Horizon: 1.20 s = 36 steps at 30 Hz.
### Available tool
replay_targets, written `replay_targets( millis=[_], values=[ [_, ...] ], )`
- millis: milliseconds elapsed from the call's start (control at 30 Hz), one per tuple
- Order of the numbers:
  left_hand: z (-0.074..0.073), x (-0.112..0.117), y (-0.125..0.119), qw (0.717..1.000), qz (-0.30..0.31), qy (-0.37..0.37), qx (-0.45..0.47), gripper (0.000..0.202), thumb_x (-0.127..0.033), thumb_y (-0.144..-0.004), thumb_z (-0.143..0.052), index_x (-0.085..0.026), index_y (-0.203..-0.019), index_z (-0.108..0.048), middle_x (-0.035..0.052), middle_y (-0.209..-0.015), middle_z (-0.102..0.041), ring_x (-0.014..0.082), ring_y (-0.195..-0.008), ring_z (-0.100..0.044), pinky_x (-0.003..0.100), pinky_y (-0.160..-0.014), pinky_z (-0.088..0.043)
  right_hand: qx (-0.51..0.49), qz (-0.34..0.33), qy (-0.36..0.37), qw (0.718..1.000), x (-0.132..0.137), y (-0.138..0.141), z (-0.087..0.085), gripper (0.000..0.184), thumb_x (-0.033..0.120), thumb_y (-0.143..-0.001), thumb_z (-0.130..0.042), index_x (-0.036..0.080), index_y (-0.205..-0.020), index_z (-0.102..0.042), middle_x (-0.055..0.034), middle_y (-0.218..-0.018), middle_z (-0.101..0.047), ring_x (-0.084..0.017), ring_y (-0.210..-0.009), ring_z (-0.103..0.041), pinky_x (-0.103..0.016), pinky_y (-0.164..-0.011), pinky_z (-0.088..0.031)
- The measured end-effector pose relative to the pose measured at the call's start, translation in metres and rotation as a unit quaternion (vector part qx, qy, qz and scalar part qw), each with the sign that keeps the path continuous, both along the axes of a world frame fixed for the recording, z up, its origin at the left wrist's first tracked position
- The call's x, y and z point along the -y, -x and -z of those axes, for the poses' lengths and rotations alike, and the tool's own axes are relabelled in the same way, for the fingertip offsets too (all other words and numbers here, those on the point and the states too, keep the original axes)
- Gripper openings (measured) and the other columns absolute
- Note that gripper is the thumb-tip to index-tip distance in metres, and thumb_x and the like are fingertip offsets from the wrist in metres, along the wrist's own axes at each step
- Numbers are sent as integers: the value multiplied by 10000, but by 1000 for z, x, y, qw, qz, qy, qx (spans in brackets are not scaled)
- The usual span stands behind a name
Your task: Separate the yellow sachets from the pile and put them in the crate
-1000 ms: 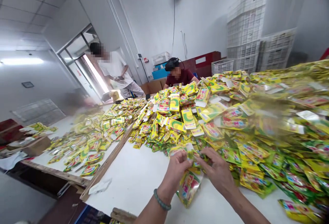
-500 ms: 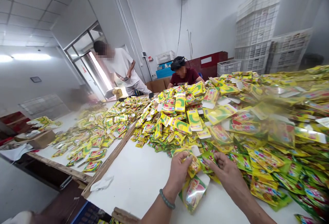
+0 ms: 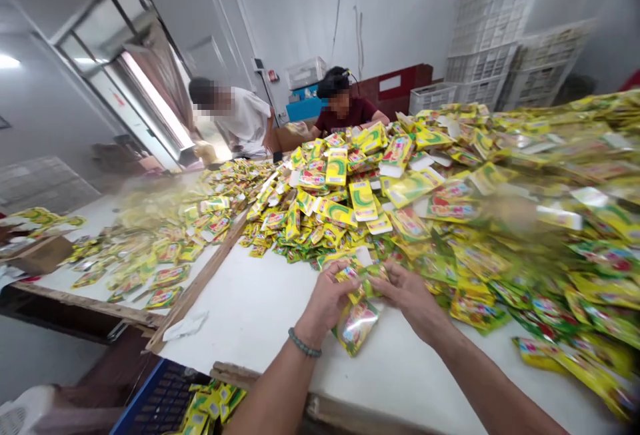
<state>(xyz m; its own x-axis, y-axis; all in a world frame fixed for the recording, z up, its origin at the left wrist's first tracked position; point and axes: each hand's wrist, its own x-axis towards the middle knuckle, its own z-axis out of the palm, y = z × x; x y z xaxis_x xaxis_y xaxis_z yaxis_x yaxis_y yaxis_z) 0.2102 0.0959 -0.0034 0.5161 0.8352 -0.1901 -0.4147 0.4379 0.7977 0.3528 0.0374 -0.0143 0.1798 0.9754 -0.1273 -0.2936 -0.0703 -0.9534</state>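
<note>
White board tops the left table (image 3: 65,275), well to the left of the fingers and strewn with yellow packets (image 3: 167,275); farther off beyond it, a glazed door (image 3: 120,115) stands in a grey wall. Nearer the fingers, a wooden strip (image 3: 199,283) parts that table from the white right table (image 3: 240,315), and a crumpled white paper (image 3: 185,326) lies beside the strip. Below and left of the fingers, a blue crate (image 3: 155,398) holds more yellow packs. Beyond the fingers, to their left, a person in a white shirt (image 3: 247,118) bends forward; almost straight beyond, a person in a dark red shirt (image 3: 345,115) sits behind the heap of packs (image 3: 320,212). White crates (image 3: 480,42) are stacked far behind, to the right.

The left hand (image 3: 333,298) has thumb and fingers clamped on a small yellow sachet (image 3: 351,283), mostly covered, so its long axis cannot be told. Just below these fingertips is a glossy yellow box (image 3: 357,325): its long axis slants, the lower end pointing toward the wearer and somewhat left, the upper end up and right, under the fingers. The right hand (image 3: 403,295) has its fingers gathered at a green-and-yellow packet (image 3: 373,278), beside the sachet; whether they pinch it, I cannot tell.
</note>
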Motion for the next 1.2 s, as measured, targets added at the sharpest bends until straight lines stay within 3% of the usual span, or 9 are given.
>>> replay_targets(
  millis=[300,533,700,867,967,1033,1067,1133,1200],
  values=[
    [11,-6,2,983,19,-71,-168,393,-353,-550,-866,-142,-850,-724,24,-722,-722,132,-587,-647,227,-560,-546,101,132,-47,985,-5,-15,5,383,436,-599,-802,199,-817,-594,-22,-775,-692,-217,-782,-659,-361,-759,-532],
    [19,-11,4,977,-57,-103,-178,337,-383,-605,-819,-143,-779,-661,8,-717,-686,120,-599,-633,206,-525,-518,93,85,-37,991,-5,-11,7,350,431,-629,-783,198,-806,-590,-23,-784,-691,-200,-760,-644,-329,-701,-524],
    [18,-7,0,976,-108,-101,-160,420,-390,-584,-832,-166,-816,-563,-14,-711,-668,132,-601,-645,231,-535,-531,38,161,-37,986,-5,-13,5,371,480,-624,-780,199,-744,-569,5,-680,-646,-177,-669,-606,-306,-639,-488],
    [11,5,-8,989,-54,-99,-93,410,-340,-602,-831,-183,-822,-524,-25,-751,-659,121,-685,-650,235,-631,-548,56,131,-50,989,-5,-1,9,341,483,-672,-738,197,-795,-600,-7,-716,-656,-172,-673,-592,-298,-632,-481],
    [6,7,-6,981,-22,-131,-144,408,-419,-623,-796,-190,-823,-525,-11,-739,-664,139,-653,-643,271,-635,-540,132,151,-61,978,-4,0,9,278,446,-708,-697,212,-807,-586,6,-694,-634,-177,-689,-577,-298,-634,-476],
    [2,6,1,939,-17,-202,-276,388,-520,-683,-715,-191,-784,-535,-1,-690,-647,154,-611,-619,291,-614,-512,169,169,-64,969,-3,-4,7,239,419,-728,-668,215,-810,-574,11,-684,-614,-175,-680,-560,-295,-629,-463],
    [0,6,4,897,-14,-251,-364,394,-561,-707,-674,-194,-755,-538,1,-662,-630,163,-604,-605,298,-610,-491,181,179,-65,965,-3,-8,5,226,408,-736,-653,214,-809,-564,13,-685,-603,-172,-671,-549,-293,-625,-454],
    [-4,5,12,777,12,-348,-524,413,-600,-701,-653,-203,-726,-543,9,-666,-611,192,-650,-595,311,-625,-454,202,201,-63,957,-2,-15,1,205,393,-749,-625,213,-805,-543,21,-680,-574,-162,-649,-522,-285,-612,-429],
    [-5,5,16,666,71,-416,-616,429,-594,-648,-696,-208,-776,-560,31,-761,-625,232,-746,-601,325,-658,-436,235,217,-53,946,-2,-22,-2,189,379,-757,-606,213,-793,-523,33,-661,-531,-153,-629,-487,-278,-600,-398]
  ],
)
